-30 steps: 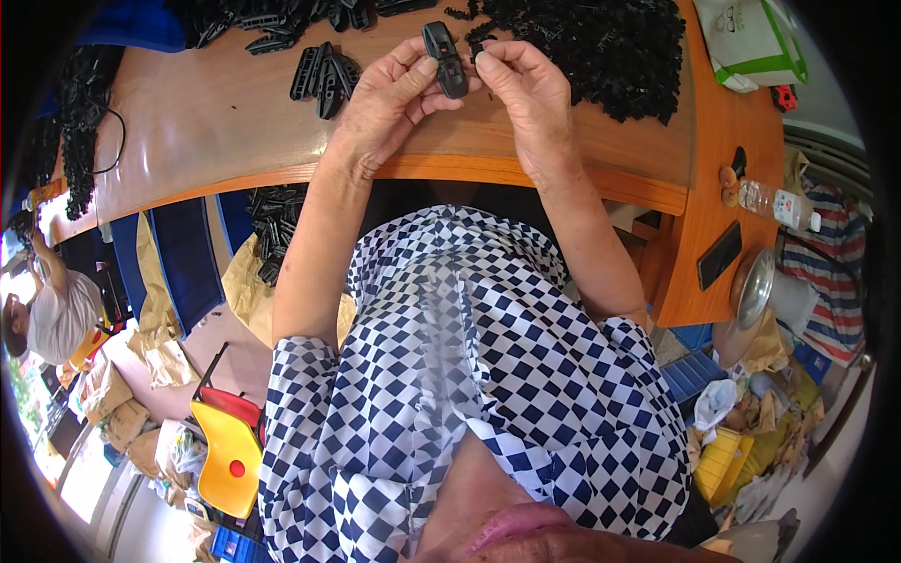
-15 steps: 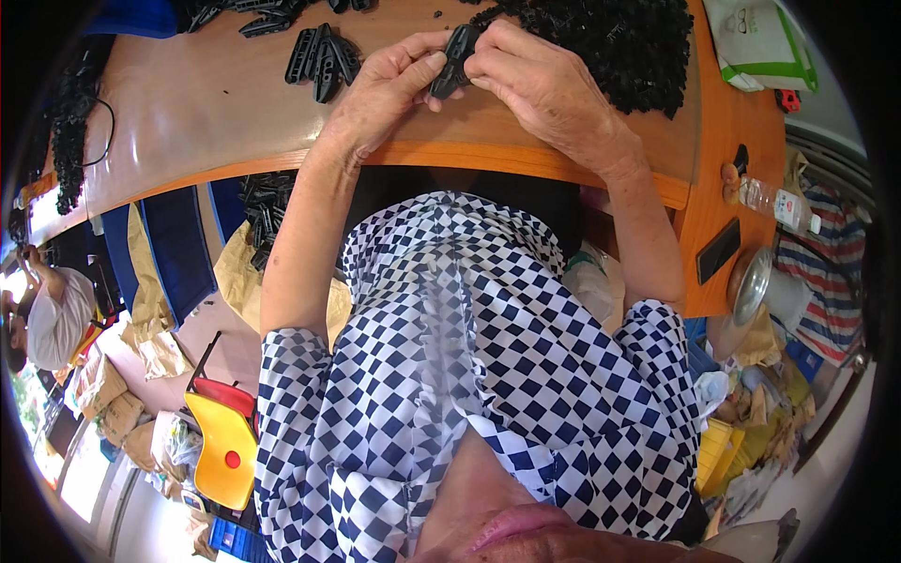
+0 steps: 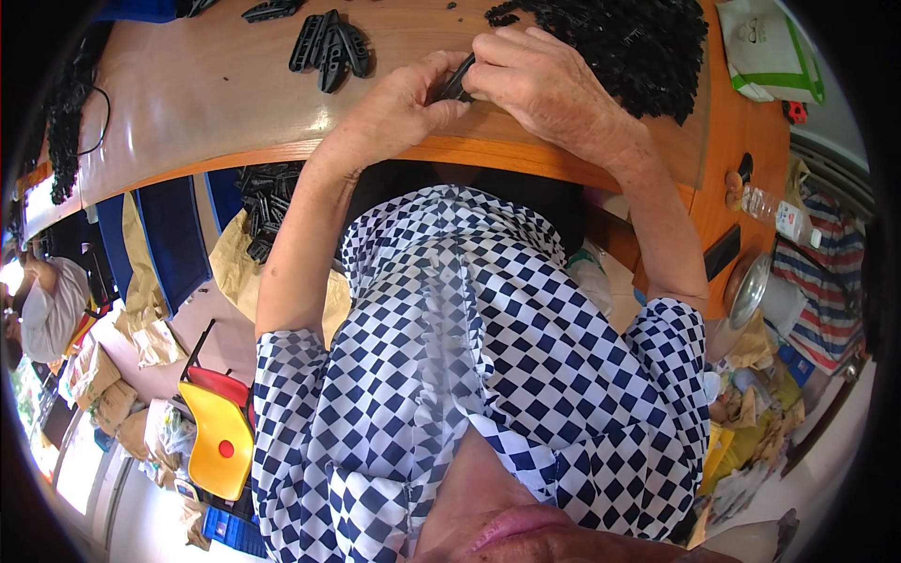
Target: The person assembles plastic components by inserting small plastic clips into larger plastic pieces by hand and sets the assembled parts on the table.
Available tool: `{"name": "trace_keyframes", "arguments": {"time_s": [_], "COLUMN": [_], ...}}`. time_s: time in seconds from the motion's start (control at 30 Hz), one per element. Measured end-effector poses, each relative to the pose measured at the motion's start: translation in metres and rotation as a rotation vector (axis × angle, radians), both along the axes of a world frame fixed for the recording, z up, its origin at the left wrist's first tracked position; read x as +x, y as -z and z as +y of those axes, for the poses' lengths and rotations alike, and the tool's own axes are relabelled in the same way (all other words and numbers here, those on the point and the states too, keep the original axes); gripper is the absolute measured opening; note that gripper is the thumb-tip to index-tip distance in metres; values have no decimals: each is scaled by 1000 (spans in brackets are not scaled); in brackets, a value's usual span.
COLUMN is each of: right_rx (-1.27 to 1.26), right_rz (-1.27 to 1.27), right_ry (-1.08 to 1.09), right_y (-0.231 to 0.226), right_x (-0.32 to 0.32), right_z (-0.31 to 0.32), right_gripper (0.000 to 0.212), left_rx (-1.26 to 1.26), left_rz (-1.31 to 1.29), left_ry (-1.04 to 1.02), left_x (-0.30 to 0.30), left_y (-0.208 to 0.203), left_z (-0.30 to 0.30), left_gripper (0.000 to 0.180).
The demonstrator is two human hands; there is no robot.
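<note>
An elongated black plastic part [image 3: 457, 81] is between my two hands over the table's near edge, mostly covered by fingers. My left hand [image 3: 404, 105] is closed on it, with the thumb along the near side. The curled fingers of my right hand [image 3: 540, 80] pinch at its right side; whether they also hold a smaller piece is hidden. Beyond my left hand lies a cluster of slotted black plastic parts [image 3: 329, 51]. A heap of small black pieces [image 3: 624, 47] spreads beyond my right hand.
The wooden table [image 3: 216, 94] has an orange front edge. To the right are a white-green bag [image 3: 765, 47], a clear bottle [image 3: 774, 208], a dark phone [image 3: 722, 251] and a metal bowl [image 3: 748, 286]. Black parts [image 3: 267, 211] fill a bag below. At left are a yellow chair [image 3: 221, 446] and another person [image 3: 56, 310].
The black part has turned from its broad face toward a narrow edge and is more covered. My left hand has shifted slightly nearer and its grip has rotated. The view has shifted slightly.
</note>
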State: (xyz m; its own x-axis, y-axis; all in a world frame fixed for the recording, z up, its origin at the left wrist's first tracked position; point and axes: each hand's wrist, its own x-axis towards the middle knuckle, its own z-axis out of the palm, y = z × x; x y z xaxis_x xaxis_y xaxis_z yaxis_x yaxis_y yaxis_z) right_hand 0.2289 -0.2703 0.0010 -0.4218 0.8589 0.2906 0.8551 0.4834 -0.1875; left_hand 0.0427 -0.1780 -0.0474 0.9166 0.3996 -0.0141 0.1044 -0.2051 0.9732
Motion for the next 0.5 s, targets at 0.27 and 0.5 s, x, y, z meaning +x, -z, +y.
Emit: {"name": "trace_keyframes", "arguments": {"time_s": [0.27, 0.5], "right_rx": [-247, -292], "right_rz": [1019, 1461], "right_ry": [476, 483], "right_y": [27, 43], "right_x": [-20, -51], "right_z": [3, 13], "right_gripper": [22, 24], "left_rx": [-551, -526], "left_rz": [-134, -234], "left_ry": [-195, -343], "left_x": [0, 0], "left_y": [-3, -4], "left_z": [-5, -9], "left_gripper": [45, 55]}}
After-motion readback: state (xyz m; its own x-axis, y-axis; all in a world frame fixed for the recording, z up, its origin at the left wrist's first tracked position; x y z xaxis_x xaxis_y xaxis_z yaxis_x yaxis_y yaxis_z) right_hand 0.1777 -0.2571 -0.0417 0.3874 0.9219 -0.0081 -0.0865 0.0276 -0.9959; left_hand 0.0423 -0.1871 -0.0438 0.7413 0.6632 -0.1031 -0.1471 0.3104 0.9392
